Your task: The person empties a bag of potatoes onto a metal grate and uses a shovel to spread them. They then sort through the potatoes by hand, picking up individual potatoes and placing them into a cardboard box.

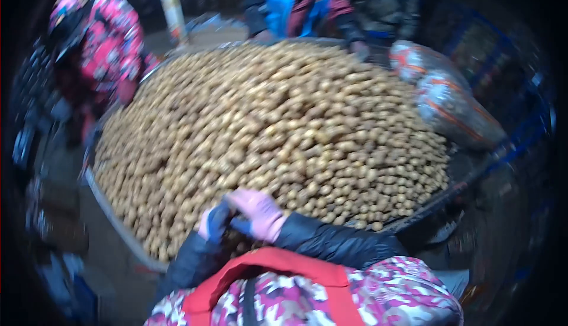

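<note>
A wide heap of small, round, yellow-brown potatoes (278, 131) fills the table. At its near edge my two gloved hands are close together in front of my chest. My left hand (214, 222), in a pink and blue glove, has its fingers curled in toward the other hand. My right hand (260, 212), in a pink glove with blue on the fingers, bends over beside it, also closed. Motion blur and the gloves hide whatever lies between the fingers. Potatoes lie right behind both hands.
A raised rim (118, 222) borders the table. Filled mesh sacks (452, 104) lean at the right edge. One person in a pink patterned jacket (112, 42) bends over the left side; other people (307, 3) stand at the far side. A pale post (170, 3) rises behind.
</note>
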Motion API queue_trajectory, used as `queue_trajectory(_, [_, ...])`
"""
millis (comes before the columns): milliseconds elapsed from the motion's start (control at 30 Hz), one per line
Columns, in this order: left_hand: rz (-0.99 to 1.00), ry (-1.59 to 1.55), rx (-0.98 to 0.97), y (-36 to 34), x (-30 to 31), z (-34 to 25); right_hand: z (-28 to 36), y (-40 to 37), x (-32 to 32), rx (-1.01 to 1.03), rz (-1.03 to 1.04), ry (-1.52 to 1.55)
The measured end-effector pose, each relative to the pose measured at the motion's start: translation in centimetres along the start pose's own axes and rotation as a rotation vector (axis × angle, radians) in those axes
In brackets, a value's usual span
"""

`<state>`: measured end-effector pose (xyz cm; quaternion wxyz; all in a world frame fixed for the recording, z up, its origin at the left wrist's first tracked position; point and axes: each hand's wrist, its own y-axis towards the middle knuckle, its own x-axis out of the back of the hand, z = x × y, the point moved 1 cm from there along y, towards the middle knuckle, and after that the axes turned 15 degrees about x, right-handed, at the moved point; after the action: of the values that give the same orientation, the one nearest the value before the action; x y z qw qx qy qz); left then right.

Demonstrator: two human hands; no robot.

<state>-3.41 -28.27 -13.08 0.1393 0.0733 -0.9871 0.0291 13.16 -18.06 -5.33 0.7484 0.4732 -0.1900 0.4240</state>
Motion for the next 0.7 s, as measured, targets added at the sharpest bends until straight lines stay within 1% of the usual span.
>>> queue_trajectory(33, [0.027,-0.233,0.073,0.1,-0.6,-0.5,0.1,0.1,0.0,-0.025,-0.039,0.088])
queue_trajectory(67, [0.038,-0.451,0.255,-0.3,-0.8,-2.3,0.1,0.0,0.0,-0.070,-0.034,0.116])
queue_trajectory(100, [-0.032,-0.394,0.383,-0.6,-0.8,-4.7,0.0,-0.2,-0.2,-0.089,-0.046,0.128])
queue_trajectory(133, [-0.020,-0.301,0.282,-0.6,-0.7,-3.6,0.2,-0.2,-0.1,-0.104,-0.076,0.113])
queue_trajectory(167, [-0.018,-0.309,0.323,-0.9,-0.5,-3.9,0.0,-0.2,-0.6,-0.157,-0.078,0.134])
queue_trajectory(233, [-0.015,-0.325,0.404,-1.1,0.0,-4.3,0.0,-0.2,-0.8,-0.137,-0.121,0.163])
queue_trajectory(267, [-0.048,-0.203,0.274,-1.1,0.0,-3.8,-0.1,-0.3,-0.8,-0.125,-0.132,0.156])
queue_trajectory(300, [-0.098,-0.075,0.146,-1.0,0.0,-3.2,-0.2,-0.3,-0.8,-0.177,-0.106,0.182])
queue_trajectory(333, [-0.163,0.046,0.024,-0.9,0.0,-2.6,-0.5,-0.4,-0.8,-0.176,-0.101,0.182])
queue_trajectory(400, [-0.129,-0.009,0.053,-0.2,0.2,-1.0,-0.9,-0.5,-1.1,-0.088,-0.043,0.022])
queue_trajectory(433, [-0.030,-0.103,0.259,-0.1,0.0,-2.4,-0.8,-0.6,-1.0,-0.096,0.005,-0.025])
queue_trajectory(467, [-0.035,-0.103,0.258,0.1,-0.6,-2.8,-0.6,-0.6,-0.8,-0.092,0.006,-0.024])
queue_trajectory(533, [0.263,-0.705,0.392,-0.3,-1.7,-3.1,-0.2,-0.5,-0.3,-0.019,0.126,-0.080])
queue_trajectory(567, [0.287,-0.626,0.471,-0.5,-1.4,-3.4,-0.2,-0.6,-0.5,-0.035,0.114,-0.058])
queue_trajectory(600, [0.277,-0.625,0.472,-0.6,-1.4,-3.5,-0.4,-0.8,-0.7,-0.027,0.115,-0.051])
queue_trajectory(667, [0.211,-0.358,0.443,-0.6,-1.9,-3.7,-1.2,-1.5,-1.2,-0.075,0.140,0.001])
queue_trajectory(700, [0.200,-0.359,0.447,-0.6,-1.9,-3.7,-1.5,-1.9,-1.5,-0.077,0.136,0.018])
